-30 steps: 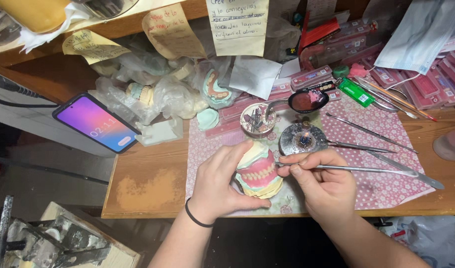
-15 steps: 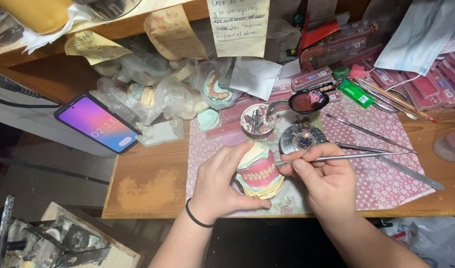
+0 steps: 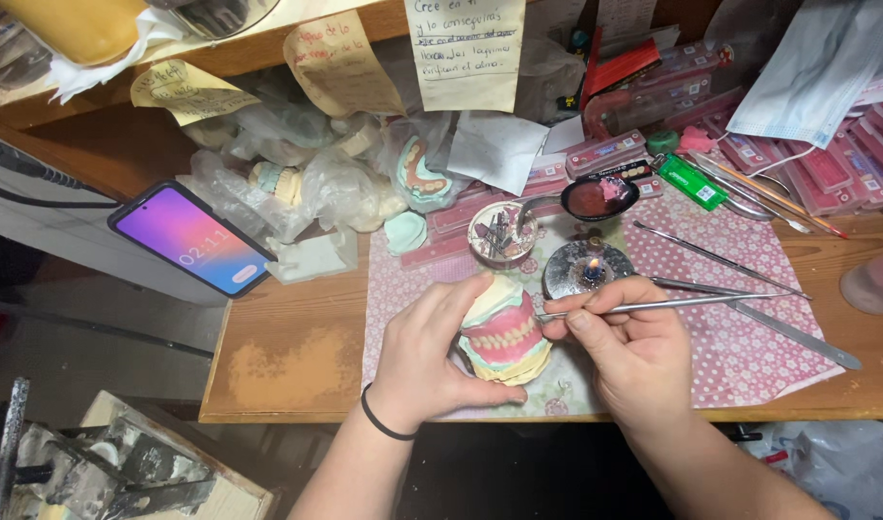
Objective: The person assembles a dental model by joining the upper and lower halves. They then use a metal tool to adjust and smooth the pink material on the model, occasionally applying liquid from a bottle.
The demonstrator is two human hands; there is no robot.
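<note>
Denture model, a pair of pale plaster casts stacked with glossy pink wax gums and a row of small off-white teeth between them, sits near the front edge of the wooden bench, upright and a little tilted, at the centre of the view. Beneath it lies a pink patterned cloth, thin, flat and dotted with small white flowers, spread from the centre toward three o'clock. At nine o'clock of the model the left hand wraps it, thumb over the top cast and fingers curled under the base, a dark band on the wrist. At three o'clock the right hand pinches a slim metal wax tool like a pen, fingers narrow around the shaft, its tip touching the pink gum. At ten o'clock, well apart, a smartphone lies flat with a glowing purple screen. At one o'clock, near the model, a small round metal burner shows a tiny flame. At twelve o'clock stands a shallow round tin of scraps, and beside it a dark spoon holding red wax.
</note>
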